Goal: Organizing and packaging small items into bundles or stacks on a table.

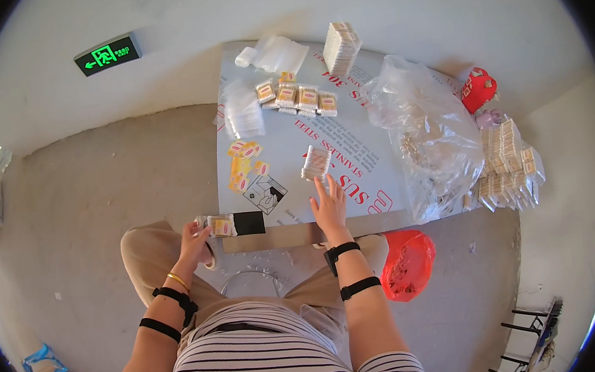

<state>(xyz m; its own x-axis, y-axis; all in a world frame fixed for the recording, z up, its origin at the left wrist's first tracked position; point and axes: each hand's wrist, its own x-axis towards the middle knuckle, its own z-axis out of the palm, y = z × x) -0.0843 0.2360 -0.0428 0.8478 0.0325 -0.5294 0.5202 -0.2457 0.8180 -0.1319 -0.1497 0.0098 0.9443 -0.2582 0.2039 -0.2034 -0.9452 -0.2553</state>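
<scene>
At the near left corner of the table, my left hand (pixel 193 244) grips the left end of a small clear packet of cotton swabs (pixel 222 225) with a yellow card in it. The packet lies against a black rectangular patch (pixel 249 223) on the table's front edge. My right hand (pixel 329 208) is open, palm down, fingers spread and stretched forward. Its fingertips reach the near end of a loose bundle of cotton swabs (pixel 317 160); whether they touch it I cannot tell. Yellow printed cards (pixel 241 168) lie scattered left of the bundle.
Clear bags (pixel 242 110) and filled swab packets (pixel 297 98) lie farther back on the table. A stack of swabs (pixel 342 48) stands at the far edge. A big plastic bag (pixel 426 134) and piled packets (pixel 505 162) fill the right. A red bag (pixel 408 265) hangs below.
</scene>
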